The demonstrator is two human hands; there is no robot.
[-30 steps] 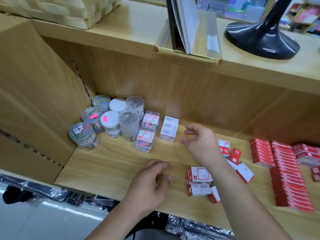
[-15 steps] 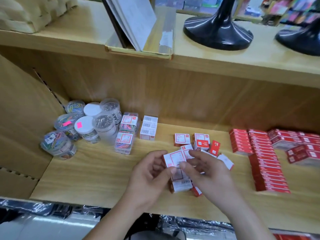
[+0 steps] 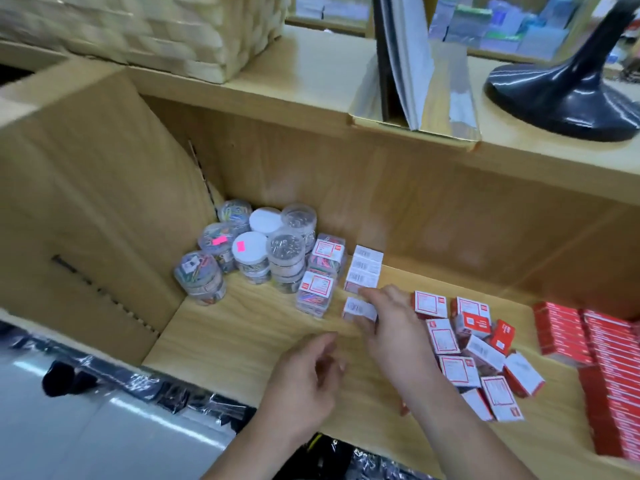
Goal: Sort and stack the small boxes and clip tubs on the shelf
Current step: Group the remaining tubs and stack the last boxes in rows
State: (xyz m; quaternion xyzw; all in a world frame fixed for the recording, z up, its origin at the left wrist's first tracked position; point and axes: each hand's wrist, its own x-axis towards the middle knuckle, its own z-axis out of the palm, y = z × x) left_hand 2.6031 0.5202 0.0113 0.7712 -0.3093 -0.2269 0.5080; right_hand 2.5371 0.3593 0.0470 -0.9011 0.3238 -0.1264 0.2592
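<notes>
My right hand [image 3: 388, 323] pinches a small white box [image 3: 358, 309] low over the wooden shelf [image 3: 242, 334], just in front of a stack of white boxes [image 3: 365, 270]. My left hand [image 3: 308, 372] hovers near the shelf's front edge, fingers loosely curled, holding nothing. Round clip tubs [image 3: 249, 251] cluster in the back left corner, with two square clear clip boxes [image 3: 317, 292] beside them. A loose pile of red-and-white small boxes [image 3: 464, 344] lies to the right of my right hand.
Rows of red boxes [image 3: 609, 368] fill the shelf's right side. The shelf's side wall [image 3: 86, 202] rises on the left. On the top board stand a woven basket [image 3: 138, 29], a mirror tray with books [image 3: 415, 109] and a black stand base [image 3: 561, 95].
Both hands held a red-and-white box together in front of the pile; now my right hand has carried a white box left to the stack, and my left hand has let go.
</notes>
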